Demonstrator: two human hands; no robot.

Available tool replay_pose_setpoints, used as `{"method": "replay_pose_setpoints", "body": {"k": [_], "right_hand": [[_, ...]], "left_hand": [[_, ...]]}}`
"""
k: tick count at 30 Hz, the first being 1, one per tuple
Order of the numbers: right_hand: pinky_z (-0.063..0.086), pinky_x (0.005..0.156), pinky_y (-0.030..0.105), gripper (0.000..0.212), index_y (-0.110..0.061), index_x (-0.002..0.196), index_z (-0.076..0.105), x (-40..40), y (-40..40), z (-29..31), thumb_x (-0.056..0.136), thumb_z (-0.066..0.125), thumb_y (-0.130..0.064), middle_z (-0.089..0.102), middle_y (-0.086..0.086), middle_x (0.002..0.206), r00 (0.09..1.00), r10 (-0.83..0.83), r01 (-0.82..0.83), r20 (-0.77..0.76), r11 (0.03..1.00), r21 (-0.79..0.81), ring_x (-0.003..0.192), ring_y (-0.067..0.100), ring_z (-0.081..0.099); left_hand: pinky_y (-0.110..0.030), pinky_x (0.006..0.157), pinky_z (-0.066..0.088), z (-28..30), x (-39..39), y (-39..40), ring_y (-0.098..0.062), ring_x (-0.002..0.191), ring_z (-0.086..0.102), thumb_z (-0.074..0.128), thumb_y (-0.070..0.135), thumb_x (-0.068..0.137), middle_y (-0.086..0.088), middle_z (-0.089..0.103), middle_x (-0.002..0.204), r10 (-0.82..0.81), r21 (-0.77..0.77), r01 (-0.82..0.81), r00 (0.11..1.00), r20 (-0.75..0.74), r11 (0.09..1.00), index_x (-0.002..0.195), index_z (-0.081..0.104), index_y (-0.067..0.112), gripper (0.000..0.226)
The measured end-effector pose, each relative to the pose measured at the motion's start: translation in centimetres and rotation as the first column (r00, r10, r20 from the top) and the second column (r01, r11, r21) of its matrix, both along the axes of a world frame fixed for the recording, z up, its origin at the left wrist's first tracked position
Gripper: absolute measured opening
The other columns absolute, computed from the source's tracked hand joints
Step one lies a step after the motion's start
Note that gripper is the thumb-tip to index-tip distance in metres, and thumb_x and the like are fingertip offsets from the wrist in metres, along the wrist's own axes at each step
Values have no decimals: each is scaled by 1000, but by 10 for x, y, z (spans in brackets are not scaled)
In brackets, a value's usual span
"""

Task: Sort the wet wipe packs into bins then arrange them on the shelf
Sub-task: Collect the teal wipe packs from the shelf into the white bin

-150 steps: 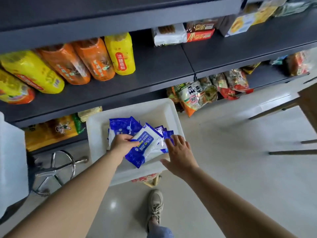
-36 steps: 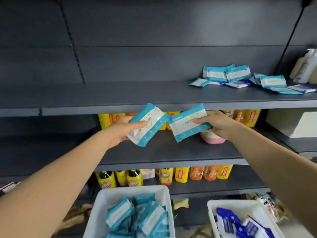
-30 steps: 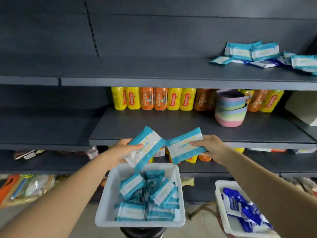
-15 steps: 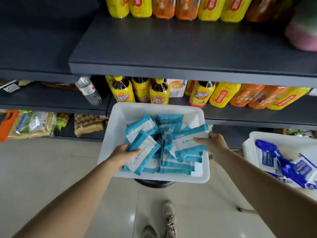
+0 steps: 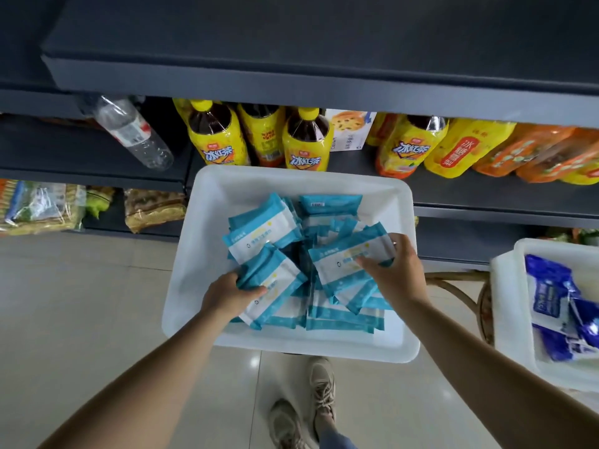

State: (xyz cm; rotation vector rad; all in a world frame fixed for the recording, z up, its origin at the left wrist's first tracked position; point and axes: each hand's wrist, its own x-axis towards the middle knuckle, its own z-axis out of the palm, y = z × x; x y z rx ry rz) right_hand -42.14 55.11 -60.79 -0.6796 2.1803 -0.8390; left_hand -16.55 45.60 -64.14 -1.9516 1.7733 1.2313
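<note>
a dark grey metal shelf unit (image 5: 324,53) fills the far side, with yellow iced-tea bottles (image 5: 304,140) stood on a lower shelf. near it, a white rectangular plastic bin (image 5: 207,202) is heaped with teal-and-white soft wet wipe packs (image 5: 262,228). a second white bin (image 5: 509,306) of dark blue packs (image 5: 547,296) is seen at the right. one teal pack is gripped by the left hand (image 5: 227,294), fingers curled round its near edge; another is pinched by the right hand (image 5: 393,273). the packs are judged light, pliable and slick-filmed, best held across a short edge. a pale glossy tiled floor (image 5: 71,303) lies beneath.
</note>
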Motion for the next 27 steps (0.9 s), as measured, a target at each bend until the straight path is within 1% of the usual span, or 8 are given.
{"method": "replay_pose_setpoints", "body": {"k": [2,5,10,14,17,20,24,27], "right_hand": [[59,61,26,46,-23,111,46,-1,2,-2,77,76,-27,56,2,109,999,22,-22,-35,1000,-2,96,18,60],[57,81,36,58,-21,121,44,-3,6,-5,75,75,-38,51,-1,116,974,108,-101,-198,994,45,105,16,51],[43,98,36,67,-18,135,35,-7,11,7,84,59,-53,43,1,129,812,367,-300,-455,930,215,113,20,39],[38,103,36,65,-18,139,30,-16,16,44,89,53,-52,38,5,136,672,509,-384,-539,861,334,120,23,38],[35,104,37,64,-21,141,29,-24,33,91,89,53,-50,36,5,139,600,555,-406,-576,832,378,127,24,35],[34,106,38,71,-25,144,27,-37,57,147,86,56,-52,35,3,143,558,579,-411,-594,815,408,131,23,31],[34,107,38,73,-24,145,28,-70,84,236,84,62,-48,38,4,141,563,524,-430,-639,846,314,131,23,32],[37,102,38,71,-20,140,38,-101,102,307,80,68,-43,44,6,133,590,400,-411,-701,897,165,125,25,37]], "left_hand": [[-29,74,48,-1,-2,1,-26,96,63,70,46,78,-4,68,102,-14,-28,14,999,29,1000,116,61,16,50],[-31,72,49,2,-4,4,-24,93,64,67,52,78,-2,67,97,-58,-60,65,993,102,996,112,60,20,48],[-32,61,52,22,-3,6,-18,79,62,64,59,75,0,65,92,-143,-229,180,975,170,957,98,56,18,48],[-33,74,47,64,-13,8,-23,102,55,63,55,79,-5,52,112,-209,-339,277,952,224,899,118,46,15,59],[-36,87,45,109,-22,16,-25,116,47,57,57,83,-7,42,129,-363,-421,466,881,304,778,138,30,17,73],[-36,96,39,168,-42,29,-26,124,40,54,57,85,-7,36,137,-474,-457,596,803,362,660,145,22,19,77],[-37,98,36,264,-90,45,-26,126,36,54,54,86,-7,36,136,-550,-540,712,696,462,448,138,31,18,67],[-36,96,37,339,-135,57,-26,123,40,55,52,86,-6,40,131,-546,-655,681,702,458,326,132,37,17,60]]}}
